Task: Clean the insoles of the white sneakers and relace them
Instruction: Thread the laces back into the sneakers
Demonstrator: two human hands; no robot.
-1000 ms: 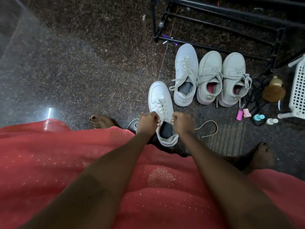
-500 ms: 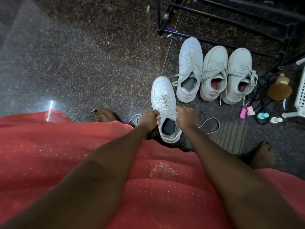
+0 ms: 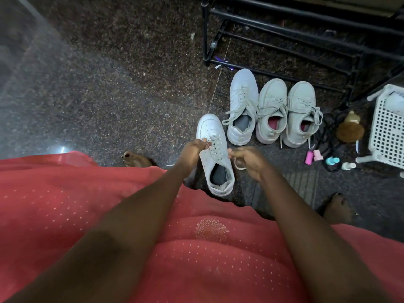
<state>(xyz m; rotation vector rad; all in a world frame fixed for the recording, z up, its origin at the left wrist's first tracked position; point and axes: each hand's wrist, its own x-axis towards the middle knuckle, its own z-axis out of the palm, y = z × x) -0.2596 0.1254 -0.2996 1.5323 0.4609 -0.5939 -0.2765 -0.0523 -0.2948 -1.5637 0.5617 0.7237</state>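
Both hands grip one lace: the left hand (image 3: pixel 192 153) pinches a lace end at the left side of the white sneaker (image 3: pixel 215 155), its fingertips (image 3: pixel 203 141) closed on the lace (image 3: pixel 213 147) near the upper eyelets, and the right hand (image 3: pixel 249 159) is curled shut on the other end, a short loop of it hanging below the knuckles. The two bare forearms reach down and forward from the bottom of the view, over a red dotted garment (image 3: pixel 109 215) that covers the lap. The left wrist bends inward toward the shoe; the right hand sits just beside the shoe's right flank, palm turned in.

That sneaker stands upright on the dark speckled floor (image 3: pixel 109 95) between the hands, toe pointing away, with a dark insole showing in its opening. One bare foot (image 3: pixel 135 159) peeks out left of the garment and another (image 3: pixel 336 207) at the right.

Farther on, three more pale sneakers stand side by side, toes away: one (image 3: pixel 242 106) with a grey lining, just beside the held shoe's toe, and two (image 3: pixel 272 110) (image 3: pixel 302 112) with pink linings. All three are laced, with loose ends trailing.

To their right lie four small bottles (image 3: pixel 328 160), a brown fluffy brush (image 3: pixel 349 130) and some dark cord. A white perforated basket (image 3: pixel 387 132) stands at the right edge. A black metal rack (image 3: pixel 284 25) runs along the far side.
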